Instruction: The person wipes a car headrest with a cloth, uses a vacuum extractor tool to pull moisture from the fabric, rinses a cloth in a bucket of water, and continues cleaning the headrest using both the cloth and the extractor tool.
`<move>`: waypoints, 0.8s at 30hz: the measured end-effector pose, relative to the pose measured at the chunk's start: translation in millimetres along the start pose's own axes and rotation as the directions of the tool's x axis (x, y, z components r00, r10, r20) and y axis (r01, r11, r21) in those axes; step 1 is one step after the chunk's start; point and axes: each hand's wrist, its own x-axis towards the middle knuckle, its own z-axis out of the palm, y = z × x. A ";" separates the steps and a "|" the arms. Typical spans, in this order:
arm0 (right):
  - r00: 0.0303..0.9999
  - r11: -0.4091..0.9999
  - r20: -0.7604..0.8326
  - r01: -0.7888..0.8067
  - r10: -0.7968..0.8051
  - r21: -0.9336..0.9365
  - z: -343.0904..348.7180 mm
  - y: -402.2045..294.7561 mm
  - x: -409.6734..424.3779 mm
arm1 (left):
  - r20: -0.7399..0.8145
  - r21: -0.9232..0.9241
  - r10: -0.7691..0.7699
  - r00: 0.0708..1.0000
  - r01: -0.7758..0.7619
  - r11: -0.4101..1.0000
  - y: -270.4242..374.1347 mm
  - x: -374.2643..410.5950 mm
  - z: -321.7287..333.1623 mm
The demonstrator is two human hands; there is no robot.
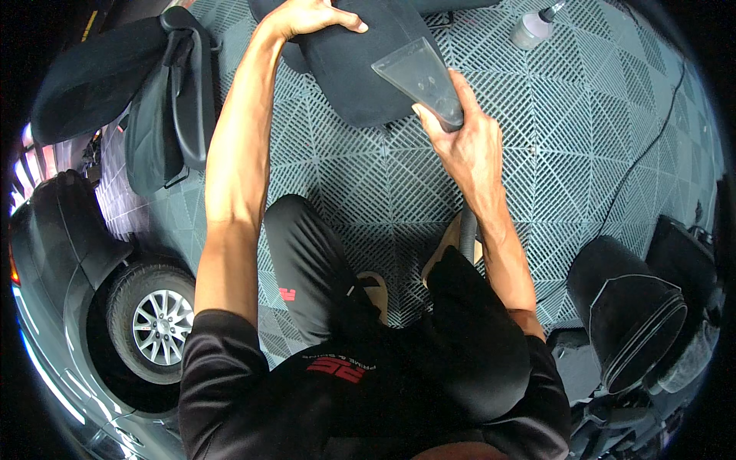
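A dark fabric car seat part [356,80] lies before me at the top of the view. My left hand [310,17] rests at its upper left, thumb stretched over the fabric. The other left fingers are partly cut off by the picture's edge, so their grip is unclear. My right hand [468,135] is closed around the narrow end of a clear plastic vacuum nozzle [417,75]. The nozzle's wide flat mouth points up and left, over the right side of the seat part. Below my right wrist runs a ribbed grey hose [468,236], partly hidden by my knee.
More dark car seats [164,98] stand at the upper left. A grey car with a silver-rimmed wheel [164,328] is at left. A bottle [532,30] sits on the grey grated floor tiles [356,178]. A cable [638,155] and a black cylindrical bag [627,316] are at right.
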 end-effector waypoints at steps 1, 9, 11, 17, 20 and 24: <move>1.000 1.000 0.015 -0.019 0.019 0.007 -0.5 2.9 -4.3 | 0.000 -0.015 0.001 1.000 -0.001 1.000 -0.3 0.0 -0.6; 0.992 0.993 0.041 -0.118 0.117 0.023 0.3 24.6 -37.5 | -0.007 0.009 -0.066 0.998 0.066 0.998 2.0 2.3 -2.4; 0.988 0.989 0.071 -0.144 0.141 0.037 -0.6 25.3 -41.0 | 0.000 0.053 -0.084 0.996 0.084 0.995 1.8 -2.0 -4.8; 0.940 0.956 0.181 -0.293 0.290 -0.011 -25.2 20.9 -46.0 | -0.001 0.168 -0.209 0.978 0.207 0.964 13.1 2.1 -4.5; 0.922 0.954 0.250 -0.296 0.297 -0.041 -59.0 24.7 -57.2 | 0.000 0.164 -0.178 0.984 0.176 0.971 26.2 -10.5 -5.0; 0.965 0.944 0.142 -0.248 0.221 0.217 -102.2 10.9 -54.8 | 0.119 0.195 0.008 0.993 -0.032 0.980 77.0 -27.1 -1.0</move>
